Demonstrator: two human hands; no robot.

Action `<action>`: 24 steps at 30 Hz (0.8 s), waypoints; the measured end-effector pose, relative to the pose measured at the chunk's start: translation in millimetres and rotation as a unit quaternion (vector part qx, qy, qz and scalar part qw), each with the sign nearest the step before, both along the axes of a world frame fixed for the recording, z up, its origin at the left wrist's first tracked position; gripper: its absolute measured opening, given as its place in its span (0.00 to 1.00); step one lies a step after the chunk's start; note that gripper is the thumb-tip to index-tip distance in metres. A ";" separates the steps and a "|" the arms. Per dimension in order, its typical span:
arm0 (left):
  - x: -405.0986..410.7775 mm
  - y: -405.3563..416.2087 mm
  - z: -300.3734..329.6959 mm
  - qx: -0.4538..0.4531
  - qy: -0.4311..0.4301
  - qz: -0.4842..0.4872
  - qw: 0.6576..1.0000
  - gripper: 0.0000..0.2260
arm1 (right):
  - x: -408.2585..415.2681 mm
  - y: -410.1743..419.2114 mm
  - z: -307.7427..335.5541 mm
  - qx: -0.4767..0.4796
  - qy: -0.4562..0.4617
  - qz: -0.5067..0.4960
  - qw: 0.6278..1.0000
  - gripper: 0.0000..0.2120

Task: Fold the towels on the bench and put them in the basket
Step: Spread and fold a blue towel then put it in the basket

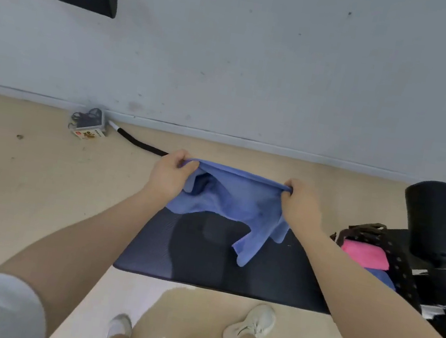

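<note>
A blue towel [236, 200] hangs stretched between my two hands above the dark padded bench [173, 251]. My left hand [171, 175] pinches its upper left corner and my right hand [300, 201] grips the upper right corner. The towel's lower edge droops unevenly, one loose corner dangling just over the bench pad. At the right stands a dark perforated basket [402, 267] holding a folded pink towel [363, 254] and a blue one [381, 277] beneath it.
A black cylindrical bolster [435, 221] of gym equipment rises behind the basket at the right. A small box with a black cable [88, 124] lies by the wall at the back left. My feet in pale shoes [252, 325] stand on the beige floor before the bench.
</note>
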State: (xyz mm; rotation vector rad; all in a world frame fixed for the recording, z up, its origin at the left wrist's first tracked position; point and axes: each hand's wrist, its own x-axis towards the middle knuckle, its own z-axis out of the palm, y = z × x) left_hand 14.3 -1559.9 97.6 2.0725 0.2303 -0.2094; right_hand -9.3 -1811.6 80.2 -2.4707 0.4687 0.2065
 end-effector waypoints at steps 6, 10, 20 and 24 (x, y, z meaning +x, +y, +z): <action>12.9 -3.2 -32.7 0.030 -0.124 0.059 0.990 0.05 | 12.3 -13.6 -23.5 0.047 -0.150 -0.038 0.987 0.10; -4.3 6.6 -102.1 0.068 -0.212 0.019 0.975 0.04 | -0.5 -10.2 -97.9 0.044 -0.246 -0.031 0.968 0.12; -87.5 38.4 -275.2 0.379 -0.178 -0.237 0.876 0.15 | -91.9 -24.3 -264.5 -0.194 -0.095 0.259 0.941 0.08; -134.8 35.6 -281.5 0.428 -0.193 -0.276 0.839 0.16 | -135.0 -28.3 -255.8 -0.319 -0.060 0.352 0.878 0.05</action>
